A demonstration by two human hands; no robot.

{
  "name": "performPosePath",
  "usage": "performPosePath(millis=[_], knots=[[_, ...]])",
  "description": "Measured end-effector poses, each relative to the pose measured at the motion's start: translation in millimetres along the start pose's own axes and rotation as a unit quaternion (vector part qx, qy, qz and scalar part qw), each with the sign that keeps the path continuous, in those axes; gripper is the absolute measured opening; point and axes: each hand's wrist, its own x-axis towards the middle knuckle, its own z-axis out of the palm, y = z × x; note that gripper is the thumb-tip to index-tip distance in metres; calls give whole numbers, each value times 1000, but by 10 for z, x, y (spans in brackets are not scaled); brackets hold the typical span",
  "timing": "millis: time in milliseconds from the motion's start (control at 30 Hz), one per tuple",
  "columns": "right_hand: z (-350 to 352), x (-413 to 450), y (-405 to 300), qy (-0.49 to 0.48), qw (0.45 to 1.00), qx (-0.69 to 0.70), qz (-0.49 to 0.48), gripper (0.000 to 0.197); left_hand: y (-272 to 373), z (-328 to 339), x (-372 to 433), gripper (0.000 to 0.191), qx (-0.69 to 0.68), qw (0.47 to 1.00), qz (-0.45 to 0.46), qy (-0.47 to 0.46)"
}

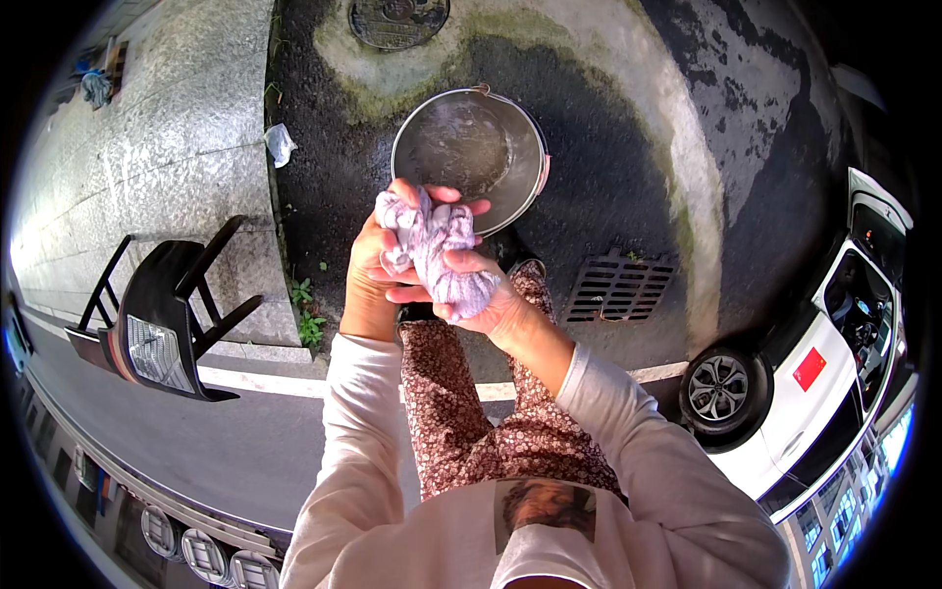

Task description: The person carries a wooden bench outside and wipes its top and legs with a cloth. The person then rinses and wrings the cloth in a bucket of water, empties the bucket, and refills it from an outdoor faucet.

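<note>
A pale lilac cloth (pixel 441 247), bunched and twisted, is gripped between my two hands over the near edge of a round metal bucket (pixel 475 92). My left hand (pixel 372 254) has its fingers wrapped around the cloth's left side. The lower right end of the cloth lies in my right hand (pixel 493 294), whose thumb presses on top. Water (pixel 471 147) shows inside the bucket, which stands on dark asphalt just beyond my feet.
A dark wooden chair (pixel 195 294) with a patterned seat or back stands at the left by a raised stone pavement (pixel 191 147). A drain grate (pixel 622 287) is set in the ground right of my feet. A white car (pixel 802 412) stands at the right, and a manhole cover (pixel 397 22) lies beyond the bucket.
</note>
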Motion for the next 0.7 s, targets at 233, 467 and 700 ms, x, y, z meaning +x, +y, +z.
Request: performPosePath(millis=[233,467,700], knots=[[111,-31,14,149,982,-105,51,38,151,90,-4,22,186,968,-67,154],[20,175,2,249,918,-306,-45,26,145,126,169,13,280,910,-99,289],[-184,283,-110,382,770,-510,-40,16,-108,-257,224,12,499,794,-56,343]])
